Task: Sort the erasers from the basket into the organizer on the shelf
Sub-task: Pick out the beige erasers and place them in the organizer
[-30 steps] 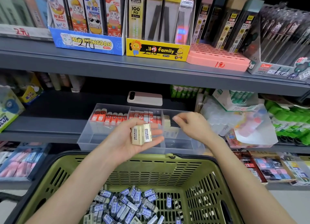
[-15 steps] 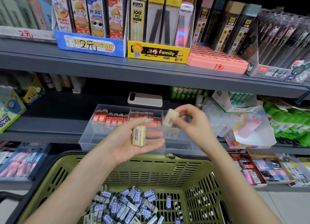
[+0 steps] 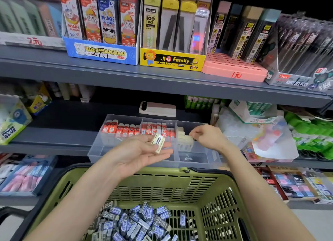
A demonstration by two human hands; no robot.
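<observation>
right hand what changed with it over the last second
The right hand lifted one of two cream erasers off the left hand and carried it right and down to the cream row in the organizer's right compartment. One remains on the left hand. Basket and organizer stayed put.

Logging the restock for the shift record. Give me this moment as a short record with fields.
Left hand: palm up, labelled eraser lying on its fingers
Right hand: pinches front cream eraser in the right compartment
Organizer: clear, on the shelf; red-sleeved erasers in left and middle compartments
Basket: green, blue-sleeved erasers piled inside
</observation>
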